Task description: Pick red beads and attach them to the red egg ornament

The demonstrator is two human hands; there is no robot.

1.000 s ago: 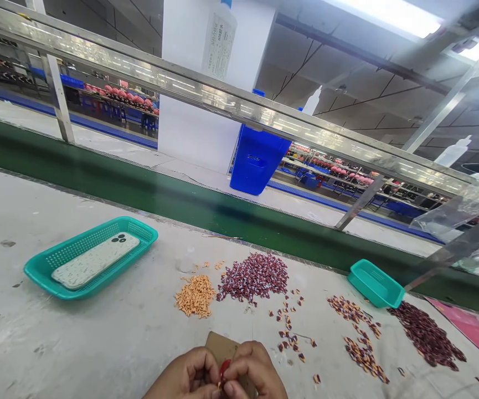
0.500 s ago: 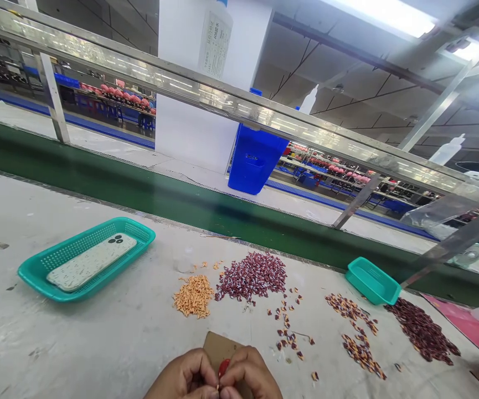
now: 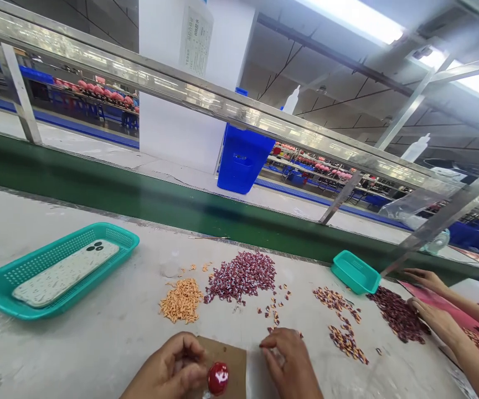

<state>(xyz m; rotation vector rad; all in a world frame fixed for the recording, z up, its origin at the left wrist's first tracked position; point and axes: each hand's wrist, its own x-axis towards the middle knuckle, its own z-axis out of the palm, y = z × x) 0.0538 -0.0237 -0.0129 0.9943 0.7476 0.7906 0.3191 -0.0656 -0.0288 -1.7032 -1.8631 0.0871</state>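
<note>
My left hand (image 3: 168, 368) rests low by a brown cardboard square (image 3: 233, 360), its fingertips against a glossy red oval piece (image 3: 218, 378) with a small pale part under it. My right hand (image 3: 289, 360) is apart from it, fingers spread just above small scattered pieces (image 3: 274, 313). Nothing shows in that hand. A maroon-and-white heap (image 3: 241, 275) and an orange heap (image 3: 182, 300) lie beyond my hands. To the right are speckled strips (image 3: 346, 341) and a dark maroon heap (image 3: 397, 315).
A teal basket (image 3: 56, 252) holds a speckled white phone-shaped slab (image 3: 65, 274). A small teal tray (image 3: 355, 271) sits further right. A co-worker's two hands (image 3: 432, 310) reach in at right. A green conveyor (image 3: 98, 197) and metal rail (image 3: 222, 102) run behind the table.
My hands have parted. The right hand left the red piece and moved right over the scattered pieces. A co-worker's hands have come in at right, and the view has turned slightly.
</note>
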